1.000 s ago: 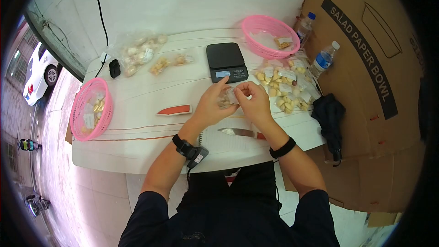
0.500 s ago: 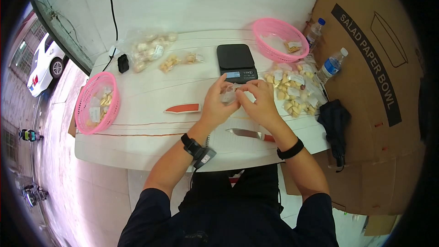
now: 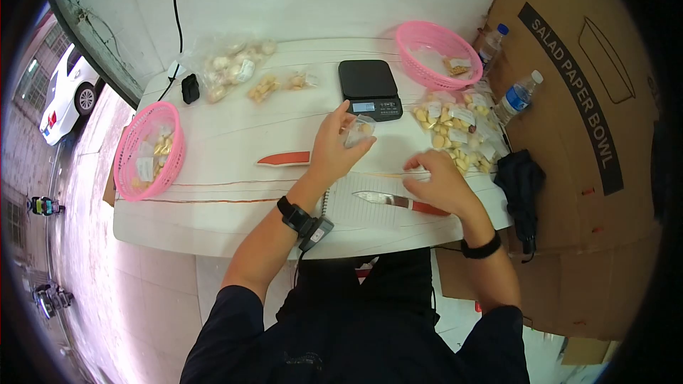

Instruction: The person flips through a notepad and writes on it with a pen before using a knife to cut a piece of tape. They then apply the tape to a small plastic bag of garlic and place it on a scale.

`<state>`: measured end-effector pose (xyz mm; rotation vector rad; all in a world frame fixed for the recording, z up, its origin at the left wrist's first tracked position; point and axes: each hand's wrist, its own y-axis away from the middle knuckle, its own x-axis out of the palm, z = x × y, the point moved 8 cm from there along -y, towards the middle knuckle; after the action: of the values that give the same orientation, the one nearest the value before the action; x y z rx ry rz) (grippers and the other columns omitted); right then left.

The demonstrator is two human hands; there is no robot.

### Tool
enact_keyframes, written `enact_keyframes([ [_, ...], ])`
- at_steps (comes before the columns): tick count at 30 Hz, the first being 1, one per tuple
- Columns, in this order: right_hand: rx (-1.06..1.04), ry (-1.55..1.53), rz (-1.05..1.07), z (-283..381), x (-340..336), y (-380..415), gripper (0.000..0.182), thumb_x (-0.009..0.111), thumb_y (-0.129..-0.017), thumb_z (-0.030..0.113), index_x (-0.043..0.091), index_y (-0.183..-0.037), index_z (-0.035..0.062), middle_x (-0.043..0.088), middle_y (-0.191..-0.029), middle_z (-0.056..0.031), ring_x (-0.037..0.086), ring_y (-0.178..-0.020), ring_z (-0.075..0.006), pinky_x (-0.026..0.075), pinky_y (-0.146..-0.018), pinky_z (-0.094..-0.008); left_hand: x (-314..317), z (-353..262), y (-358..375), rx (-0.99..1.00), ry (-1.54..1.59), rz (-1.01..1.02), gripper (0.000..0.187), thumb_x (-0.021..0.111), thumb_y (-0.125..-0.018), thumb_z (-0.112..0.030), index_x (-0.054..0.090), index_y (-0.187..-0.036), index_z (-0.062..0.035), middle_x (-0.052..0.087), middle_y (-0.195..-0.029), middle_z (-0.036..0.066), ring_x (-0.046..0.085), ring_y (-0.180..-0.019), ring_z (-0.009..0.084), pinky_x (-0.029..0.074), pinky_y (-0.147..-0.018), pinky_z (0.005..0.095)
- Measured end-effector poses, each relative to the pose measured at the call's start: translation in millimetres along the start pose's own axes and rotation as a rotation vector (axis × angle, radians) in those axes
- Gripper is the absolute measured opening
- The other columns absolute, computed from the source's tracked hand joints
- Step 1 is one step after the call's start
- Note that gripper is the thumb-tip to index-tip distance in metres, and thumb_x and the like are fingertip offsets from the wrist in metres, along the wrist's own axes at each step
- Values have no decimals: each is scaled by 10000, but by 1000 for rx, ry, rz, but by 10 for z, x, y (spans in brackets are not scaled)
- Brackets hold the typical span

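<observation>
My left hand (image 3: 337, 144) is closed around a small clear plastic bag (image 3: 360, 130) with something pale inside, just below the black digital scale (image 3: 368, 85). Apart from it, my right hand (image 3: 437, 179) hovers with fingers spread and nothing in them, above the handle end of a knife (image 3: 393, 200). The knife lies across a lined spiral notebook (image 3: 356, 222). To the left of my left hand rests a red and white knife sheath (image 3: 284, 159). Several clear bags of pale cut pieces (image 3: 455, 128) are heaped at the right, beyond my right hand.
Pink baskets stand at the left (image 3: 178, 153) and back right (image 3: 434, 78), each holding bagged pieces. At the back left lie a large bag of round pale items (image 3: 231, 67) and smaller bags (image 3: 265, 88). Water bottles (image 3: 519, 96), a folded black umbrella (image 3: 523, 195) and a cardboard box (image 3: 569, 149) line the right side.
My right hand has let go of the small bag and moved down and right toward the knife, its fingers opening. My left hand still holds the bag.
</observation>
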<state>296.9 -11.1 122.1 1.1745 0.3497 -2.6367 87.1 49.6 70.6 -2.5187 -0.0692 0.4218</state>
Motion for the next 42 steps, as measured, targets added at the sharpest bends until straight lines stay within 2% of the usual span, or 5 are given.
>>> enact_keyframes([
  [5, 61, 259, 266, -403, 143, 435, 296, 810, -720, 241, 725, -944, 65, 646, -980, -139, 535, -1036, -337, 435, -935, -410, 75, 74, -58, -23, -79, 55, 837, 853, -765, -193, 425, -1442, 48, 607, -1188, 184, 602, -1095, 296, 516, -911, 401],
  [13, 22, 114, 139, -445, 165, 481, 197, 776, -779, 117, 696, -943, 44, 658, -935, -139, 553, -973, -318, 452, -898, -400, -192, -73, -165, -102, -245, 179, 823, 845, -779, -294, 464, -1448, -2, 605, -1250, 212, 563, -1221, 326, 457, -1035, 424],
  [21, 158, -228, 113, -698, 193, 486, 199, 719, -860, 85, 628, -1008, -13, 656, -909, -143, 617, -833, -249, 505, -758, -348, -937, 106, 116, -41, -682, 643, 521, 828, -760, -251, 685, -1221, -56, 652, -1189, 145, 575, -1198, 332, 472, -1022, 426],
  [33, -14, -116, -68, -205, 126, 313, 211, 697, -885, 97, 618, -1054, 0, 656, -952, -155, 602, -884, -296, 504, -785, -376, -757, -79, 134, -145, -169, 468, 344, 767, -801, -76, 690, -1133, -28, 640, -1053, 115, 651, -947, 284, 541, -870, 360],
  [42, 1, -118, -89, -237, 81, 360, 245, 709, -881, 97, 616, -1086, 1, 661, -975, -154, 608, -903, -302, 515, -800, -381, -566, -279, 138, -67, -90, 474, 347, 762, -808, -47, 682, -1145, -30, 629, -1043, 101, 648, -948, 247, 553, -839, 339],
])
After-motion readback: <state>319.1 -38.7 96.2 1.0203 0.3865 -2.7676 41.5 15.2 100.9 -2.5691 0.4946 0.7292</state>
